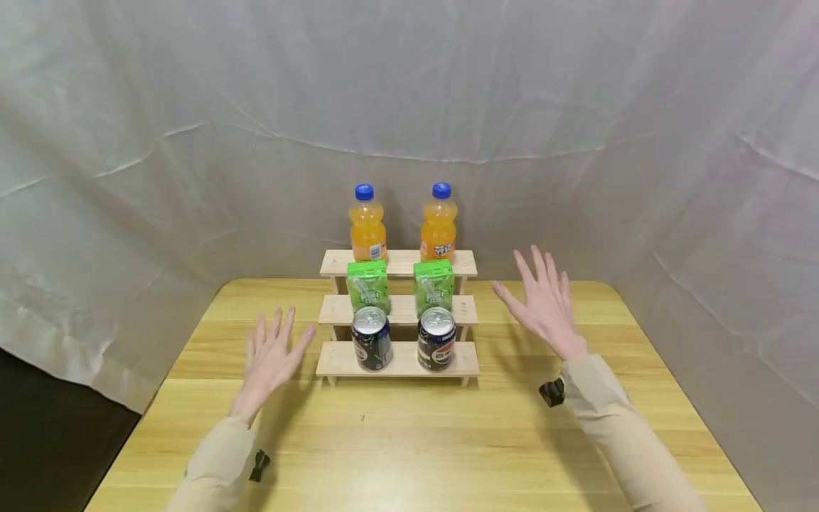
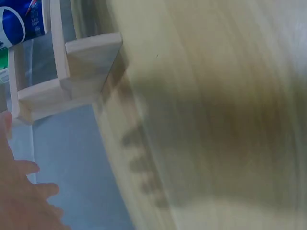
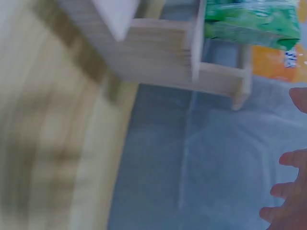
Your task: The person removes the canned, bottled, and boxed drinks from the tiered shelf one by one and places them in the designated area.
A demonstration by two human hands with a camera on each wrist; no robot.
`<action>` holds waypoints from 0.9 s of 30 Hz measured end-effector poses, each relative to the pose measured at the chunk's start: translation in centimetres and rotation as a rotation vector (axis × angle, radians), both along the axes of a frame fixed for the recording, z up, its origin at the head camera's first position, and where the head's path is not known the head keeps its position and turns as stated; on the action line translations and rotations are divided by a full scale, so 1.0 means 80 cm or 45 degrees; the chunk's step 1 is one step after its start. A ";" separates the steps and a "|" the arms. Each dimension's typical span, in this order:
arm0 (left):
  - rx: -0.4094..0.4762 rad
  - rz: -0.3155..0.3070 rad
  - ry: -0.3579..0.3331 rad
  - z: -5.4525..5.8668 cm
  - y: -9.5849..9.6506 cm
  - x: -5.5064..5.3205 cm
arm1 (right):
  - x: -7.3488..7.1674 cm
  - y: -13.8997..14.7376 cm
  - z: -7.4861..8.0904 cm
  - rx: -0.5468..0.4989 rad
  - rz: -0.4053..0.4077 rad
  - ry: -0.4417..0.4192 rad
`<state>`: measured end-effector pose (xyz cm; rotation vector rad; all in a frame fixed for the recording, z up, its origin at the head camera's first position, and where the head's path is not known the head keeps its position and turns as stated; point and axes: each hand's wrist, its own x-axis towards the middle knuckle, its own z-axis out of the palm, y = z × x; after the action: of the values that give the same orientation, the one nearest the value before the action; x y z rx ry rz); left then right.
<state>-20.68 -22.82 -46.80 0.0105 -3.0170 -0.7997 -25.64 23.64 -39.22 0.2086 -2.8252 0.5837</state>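
Observation:
A three-step wooden rack (image 1: 403, 361) stands on the table between my hands. On its top step are two orange drink bottles with blue caps, a left bottle (image 1: 367, 231) and a right bottle (image 1: 439, 229). The middle step bears a left green drink carton (image 1: 367, 286) and a right green carton (image 1: 434, 286). Two dark blue cans, a left can (image 1: 372, 340) and a right can (image 1: 437, 340), occupy the lowest step. My left hand (image 1: 271, 359) is held above the table left of the rack, fingers spread, holding nothing. Right of the rack, my right hand (image 1: 542, 302) hovers with straight, spread fingers, also holding nothing.
The light wood table (image 1: 409, 455) reaches back to a grey cloth curtain (image 1: 409, 85) that surrounds it on the back and sides. A black area (image 1: 51, 434) shows beyond the table's left edge. Small black devices sit at both wrists.

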 end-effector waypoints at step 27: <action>0.567 -0.109 -0.216 -0.032 0.018 0.001 | -0.082 -0.071 0.118 -0.544 0.325 -0.185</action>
<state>-20.59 -21.42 -49.33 -0.0459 -2.9301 -1.5337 -32.20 17.99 -29.77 0.4621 -2.7398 1.2834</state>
